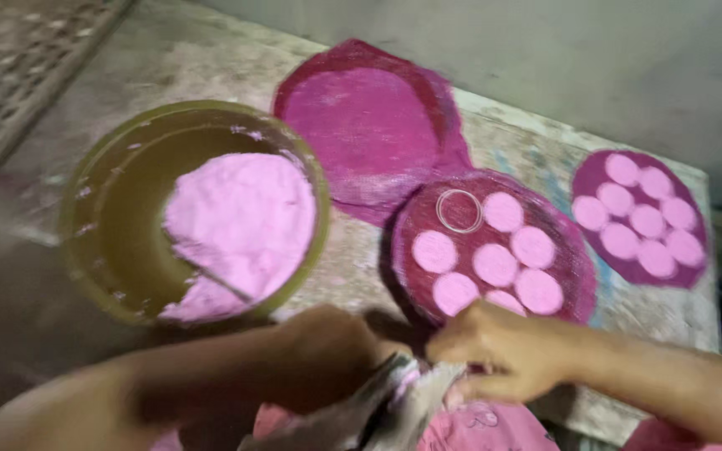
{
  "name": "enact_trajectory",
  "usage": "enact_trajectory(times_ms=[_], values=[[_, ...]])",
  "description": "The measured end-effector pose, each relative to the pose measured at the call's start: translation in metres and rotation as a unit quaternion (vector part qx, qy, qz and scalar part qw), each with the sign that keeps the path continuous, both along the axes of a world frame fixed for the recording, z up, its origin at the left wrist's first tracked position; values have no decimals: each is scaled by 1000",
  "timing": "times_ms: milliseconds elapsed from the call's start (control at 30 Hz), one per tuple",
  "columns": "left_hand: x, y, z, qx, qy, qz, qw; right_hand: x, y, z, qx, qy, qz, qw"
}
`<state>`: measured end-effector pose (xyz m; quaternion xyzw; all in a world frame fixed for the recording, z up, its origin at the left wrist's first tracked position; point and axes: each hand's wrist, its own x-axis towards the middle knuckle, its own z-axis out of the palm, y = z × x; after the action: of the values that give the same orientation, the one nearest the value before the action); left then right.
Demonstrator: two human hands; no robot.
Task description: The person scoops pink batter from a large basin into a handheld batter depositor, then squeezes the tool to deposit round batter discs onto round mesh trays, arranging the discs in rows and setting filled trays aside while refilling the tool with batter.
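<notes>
My left hand [327, 355] and my right hand [495, 351] meet at the near edge of the table, both closed on a crumpled grey bag or cloth [394, 401] smeared with pink. Just beyond my right hand lies a round magenta mat [570, 288] carrying several pale pink discs [495, 263] and a thin metal ring [459, 210]. A large olive bowl [110, 217] with a heap of pink paste [244, 225] stands to the left, beyond my left hand.
A bare magenta mat [361, 125] lies at the back centre. Another mat [687, 267] with several pink discs sits at the far right near the table's edge. The stained tabletop [528, 142] meets a grey wall behind. Pink cloth shows at the bottom.
</notes>
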<state>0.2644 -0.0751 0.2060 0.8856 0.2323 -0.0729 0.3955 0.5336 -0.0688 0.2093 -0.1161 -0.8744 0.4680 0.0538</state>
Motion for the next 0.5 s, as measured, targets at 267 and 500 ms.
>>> enact_trajectory(times_ms=[267,500], values=[[-182,18,-93,-329,-299,221,868,-26,50,8,192,76,-3,978],[-176,-9,-205,-464,-498,303,667,-107,141,26,738,37,-13,674]])
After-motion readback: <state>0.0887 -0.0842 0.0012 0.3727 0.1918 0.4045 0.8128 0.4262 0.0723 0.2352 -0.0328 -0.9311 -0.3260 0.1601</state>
